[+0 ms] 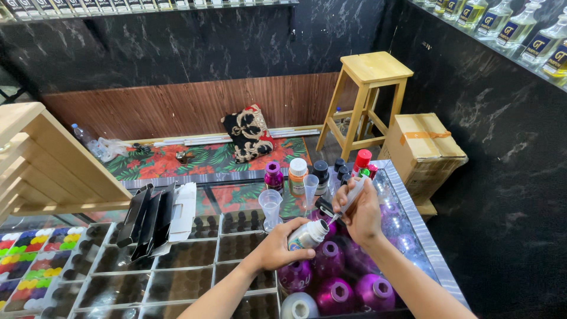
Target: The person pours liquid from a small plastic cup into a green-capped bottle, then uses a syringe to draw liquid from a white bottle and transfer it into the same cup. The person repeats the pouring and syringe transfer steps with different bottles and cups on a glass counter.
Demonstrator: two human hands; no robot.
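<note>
Over the glass counter (407, 195), just above a cluster of round purple bottles (331, 260), my left hand (277, 245) is wrapped around a small white bottle (307, 235), fingers curled tight on its body so that it lies tilted, its open neck pointing up and to the right. My right hand (360, 212) is closed around a clear syringe (349, 198), held slantwise with its tip down at the mouth of the white bottle; I cannot tell whether the tip is inside the neck or only touching its rim. Just beyond my hands, toward the far edge of the counter, stand two clear plastic measuring cups (270, 207), a magenta bottle (273, 175), an orange-labelled bottle with a white cap (297, 175), several black-capped bottles (322, 174) and a red-capped bottle (361, 160). To my left, the counter is covered with trays of small dark vials (189, 254) set in rows, and a black-and-white folded box stand (155, 218) rests on them. Farther left are trays of coloured caps (29, 260) in red, yellow, green and blue, and a pale wooden stepped rack (41, 159). Behind the counter there is a floral mat (177, 159) on the floor with a patterned cushion (248, 133) leaning against the wood-panelled wall, a wooden stool (369, 97) and a taped cardboard box (425, 147) beside it. Glass bottles (514, 26) line the shelf on the right wall.
</note>
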